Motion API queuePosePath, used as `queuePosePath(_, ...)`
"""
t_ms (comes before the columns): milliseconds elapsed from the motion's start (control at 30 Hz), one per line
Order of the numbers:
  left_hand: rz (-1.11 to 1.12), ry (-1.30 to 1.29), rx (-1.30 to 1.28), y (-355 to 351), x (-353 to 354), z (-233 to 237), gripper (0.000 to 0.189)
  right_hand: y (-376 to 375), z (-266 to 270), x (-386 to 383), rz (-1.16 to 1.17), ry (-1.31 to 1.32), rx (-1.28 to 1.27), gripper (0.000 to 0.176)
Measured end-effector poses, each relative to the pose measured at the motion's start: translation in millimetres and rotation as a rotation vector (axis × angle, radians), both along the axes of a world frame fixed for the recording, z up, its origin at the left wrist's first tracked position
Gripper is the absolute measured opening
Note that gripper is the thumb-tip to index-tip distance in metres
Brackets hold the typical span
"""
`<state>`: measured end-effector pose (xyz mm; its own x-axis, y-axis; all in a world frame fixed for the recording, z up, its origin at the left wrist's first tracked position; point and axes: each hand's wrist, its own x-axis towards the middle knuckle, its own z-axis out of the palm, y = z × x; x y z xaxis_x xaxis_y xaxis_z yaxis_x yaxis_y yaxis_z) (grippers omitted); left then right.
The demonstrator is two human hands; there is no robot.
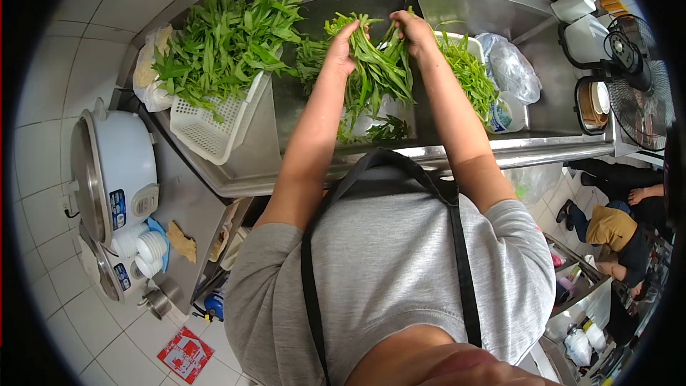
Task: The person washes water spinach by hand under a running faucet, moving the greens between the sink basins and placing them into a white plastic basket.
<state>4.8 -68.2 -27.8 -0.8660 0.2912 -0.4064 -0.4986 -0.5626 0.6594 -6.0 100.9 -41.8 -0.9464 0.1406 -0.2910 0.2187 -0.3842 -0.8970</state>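
Head view: arms outstretched over sink (457,7), left hand (341,46) and right hand (413,28) raised, both clamped on leafy greens (379,75)

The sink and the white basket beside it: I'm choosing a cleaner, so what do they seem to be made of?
The sink, below the held bunch of greens, looks like stainless steel with a brushed finish: grey, dull sheen, soft reflections. The white basket seems moulded plastic, smooth, perhaps slightly glossy: even white colour, regular grid of holes.
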Motion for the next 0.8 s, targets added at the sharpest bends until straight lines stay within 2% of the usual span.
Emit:
queuePosePath(33,0.017,0.008,-0.014,-4,-1,-2,0.021,7,2,2,-0.005,0.029,-0.051,0.012)
queuePosePath(67,0.018,0.01,-0.015,-8,-2,-3,0.021,15,4,5,-0.002,0.045,-0.003,0.013)
queuePosePath(133,0.167,0.018,-0.032,-12,0,-4,0.024,27,10,8,0.045,0.198,0.183,0.015)
queuePosePath(167,0.198,0.03,-0.042,-14,0,-4,0.025,29,12,10,0.042,0.196,0.183,0.015)
queuePosePath(233,0.225,0.048,-0.072,-13,0,-4,0.025,29,26,19,0.35,0.12,0.563,0.018)
queuePosePath(267,0.256,0.067,-0.102,-11,1,-4,0.025,21,31,26,0.433,0.225,0.658,0.019)
queuePosePath(333,0.261,0.058,-0.078,-6,0,-5,0.023,1,15,27,0.53,0.306,0.662,0.022)
queuePosePath(467,0.304,0.073,-0.029,-1,4,-3,0.023,-16,4,26,0.546,0.295,0.745,0.021)
queuePosePath(533,0.24,0.159,-0.096,-5,8,-3,0.025,-16,14,26,0.583,0.254,0.896,0.023)
queuePosePath(567,0.264,0.225,-0.146,-4,8,-4,0.028,-15,19,25,0.584,0.254,0.894,0.023)
queuePosePath(600,0.264,0.223,-0.147,-5,7,-6,0.028,-13,25,25,0.617,0.278,1.013,0.024)
queuePosePath(633,0.254,0.257,-0.258,-8,5,-7,0.029,-12,29,26,0.65,0.302,1.135,0.026)
queuePosePath(667,0.244,0.29,-0.369,-9,4,-8,0.031,-11,31,25,0.651,0.301,1.136,0.026)
queuePosePath(733,0.25,0.304,-0.388,-9,6,-4,0.032,-8,32,21,0.678,0.266,1.249,0.035)
queuePosePath(800,0.216,0.238,-0.472,-10,6,-3,0.033,-2,31,19,0.69,0.246,1.247,0.036)
